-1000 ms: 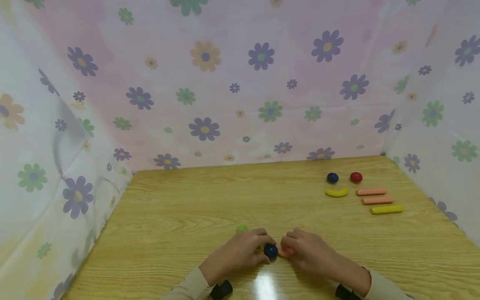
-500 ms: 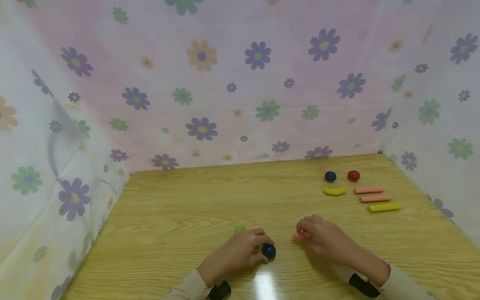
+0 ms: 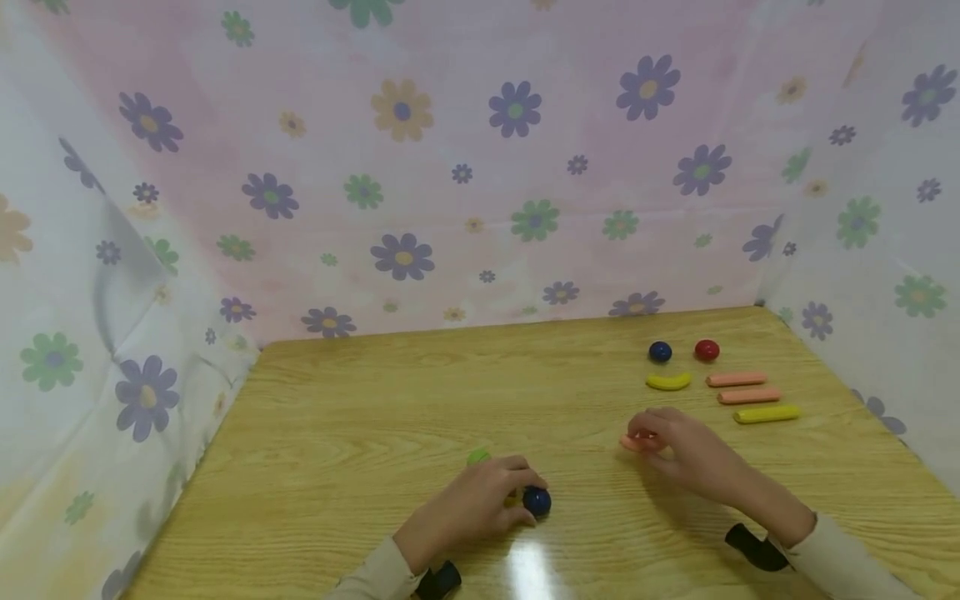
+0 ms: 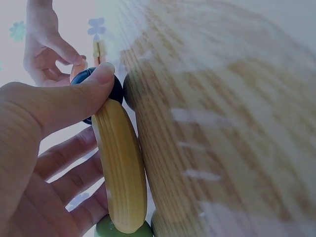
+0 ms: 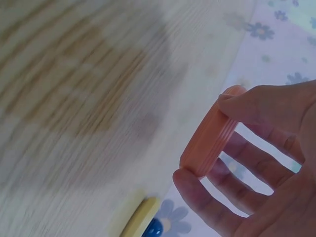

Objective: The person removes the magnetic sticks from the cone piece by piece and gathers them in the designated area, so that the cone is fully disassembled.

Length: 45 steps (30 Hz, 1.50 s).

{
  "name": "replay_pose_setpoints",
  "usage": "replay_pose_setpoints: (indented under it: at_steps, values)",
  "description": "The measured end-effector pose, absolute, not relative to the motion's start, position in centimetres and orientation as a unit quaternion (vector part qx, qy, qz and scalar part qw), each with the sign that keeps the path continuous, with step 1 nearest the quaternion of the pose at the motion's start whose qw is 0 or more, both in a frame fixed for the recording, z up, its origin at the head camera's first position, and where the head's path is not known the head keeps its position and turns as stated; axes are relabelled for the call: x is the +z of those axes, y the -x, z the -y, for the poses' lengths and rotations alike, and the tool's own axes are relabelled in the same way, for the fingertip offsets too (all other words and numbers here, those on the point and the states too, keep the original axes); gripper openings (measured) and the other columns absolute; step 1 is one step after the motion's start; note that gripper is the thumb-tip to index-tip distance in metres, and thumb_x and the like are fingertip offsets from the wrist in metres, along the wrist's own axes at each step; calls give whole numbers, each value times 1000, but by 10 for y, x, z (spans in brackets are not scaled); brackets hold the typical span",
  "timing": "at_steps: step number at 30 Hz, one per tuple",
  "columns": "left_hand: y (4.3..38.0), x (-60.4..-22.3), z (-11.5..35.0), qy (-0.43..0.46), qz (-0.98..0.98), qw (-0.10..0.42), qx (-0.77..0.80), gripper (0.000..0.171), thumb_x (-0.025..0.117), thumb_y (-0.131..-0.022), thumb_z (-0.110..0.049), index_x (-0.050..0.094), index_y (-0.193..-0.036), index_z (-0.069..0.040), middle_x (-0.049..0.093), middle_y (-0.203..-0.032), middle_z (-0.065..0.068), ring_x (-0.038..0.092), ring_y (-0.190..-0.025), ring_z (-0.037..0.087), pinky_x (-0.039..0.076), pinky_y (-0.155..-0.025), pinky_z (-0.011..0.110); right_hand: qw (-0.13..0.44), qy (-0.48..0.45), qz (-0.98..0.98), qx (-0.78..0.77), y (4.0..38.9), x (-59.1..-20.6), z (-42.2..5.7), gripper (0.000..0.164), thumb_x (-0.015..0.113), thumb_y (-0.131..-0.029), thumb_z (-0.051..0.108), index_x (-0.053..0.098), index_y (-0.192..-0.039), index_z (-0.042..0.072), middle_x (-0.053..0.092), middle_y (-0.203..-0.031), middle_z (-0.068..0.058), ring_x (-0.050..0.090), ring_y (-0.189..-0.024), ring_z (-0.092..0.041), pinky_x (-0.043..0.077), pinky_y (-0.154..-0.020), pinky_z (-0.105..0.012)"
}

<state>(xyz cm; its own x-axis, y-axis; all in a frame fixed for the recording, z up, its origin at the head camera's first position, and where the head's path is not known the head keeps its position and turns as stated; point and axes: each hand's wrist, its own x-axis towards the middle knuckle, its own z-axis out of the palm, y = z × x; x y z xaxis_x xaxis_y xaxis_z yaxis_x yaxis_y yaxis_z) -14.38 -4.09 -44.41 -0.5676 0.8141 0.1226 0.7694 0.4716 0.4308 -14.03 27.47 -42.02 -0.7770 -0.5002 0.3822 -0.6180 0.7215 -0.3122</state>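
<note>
My left hand (image 3: 480,502) grips a dark blue ball (image 3: 537,502), thumb on one side and fingers on the other. From that ball a slightly bowed, ridged yellow stick (image 4: 121,168) runs back under the palm, its far end against a green ball (image 3: 478,457). In the head view the left hand hides most of this stick. My right hand (image 3: 693,457) pinches a short, ridged orange-pink stick (image 5: 210,136) between thumb and fingertips. It is apart from the blue ball, short of the loose pieces at the right.
At the table's back right lie a second dark blue ball (image 3: 660,352), a red ball (image 3: 707,350), a curved yellow stick (image 3: 668,382), two straight orange-pink sticks (image 3: 737,379) and a straight yellow stick (image 3: 767,414). Flowered cloth (image 3: 450,167) walls stand around the wooden table (image 3: 360,417).
My right hand has moved from beside the left hand's blue ball toward the back right, carrying the orange-pink stick. The left hand keeps its grip in nearly the same spot.
</note>
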Motion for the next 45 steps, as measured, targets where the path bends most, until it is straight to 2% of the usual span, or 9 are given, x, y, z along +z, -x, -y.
replay_pose_setpoints:
  at_steps: [9, 17, 22, 28, 37, 45]
  values:
    - [146, -443, 41, -476, -851, 35, 217, 37, 69, -85, -34, 65, -119, -20, 59, -108, -7, 55, -85, -2, 42, -68, 9, 125, -295, 919, 229, 154, -422, -298, 28, 76, -75, -2, 62, -88, 18, 52, -76, 12, 47, -66, -1, 43, -54, -25]
    - [145, -444, 43, -470, -854, 35, 219, 37, 69, -85, -34, 65, -119, -20, 59, -108, -8, 55, -86, -2, 42, -69, 10, 86, -274, 924, 253, 170, -421, -313, 25, 73, -78, -4, 65, -91, 16, 59, -80, 8, 52, -69, -4, 47, -55, -27]
    - [145, -443, 43, -472, -853, 32, 221, 37, 70, -85, -34, 66, -119, -19, 60, -107, -7, 55, -84, -2, 41, -68, 9, 81, -270, 928, 242, 177, -422, -323, 26, 72, -77, -7, 65, -92, 12, 60, -82, 5, 55, -70, -7, 48, -56, -27]
    - [144, -443, 43, -476, -853, 23, 213, 37, 71, -85, -33, 66, -119, -18, 60, -106, -6, 55, -84, -2, 41, -69, 8, 81, -259, 932, 239, 186, -426, -333, 19, 69, -81, -5, 66, -94, 9, 62, -82, 2, 55, -65, -5, 46, -54, -25]
    - [144, -443, 41, -474, -850, 28, 227, 36, 70, -85, -33, 66, -118, -18, 59, -105, -8, 52, -80, -4, 40, -66, 8, 83, -245, 935, 242, 196, -436, -345, 14, 69, -84, 0, 65, -94, 9, 59, -80, 4, 49, -63, -4, 42, -53, -25]
    - [145, -445, 43, -472, -851, 29, 229, 36, 71, -84, -33, 66, -117, -19, 59, -104, -8, 52, -78, -4, 39, -64, 8, 86, -244, 937, 236, 201, -441, -347, 18, 67, -81, -6, 64, -90, 9, 52, -71, 6, 39, -56, -4, 33, -50, -23]
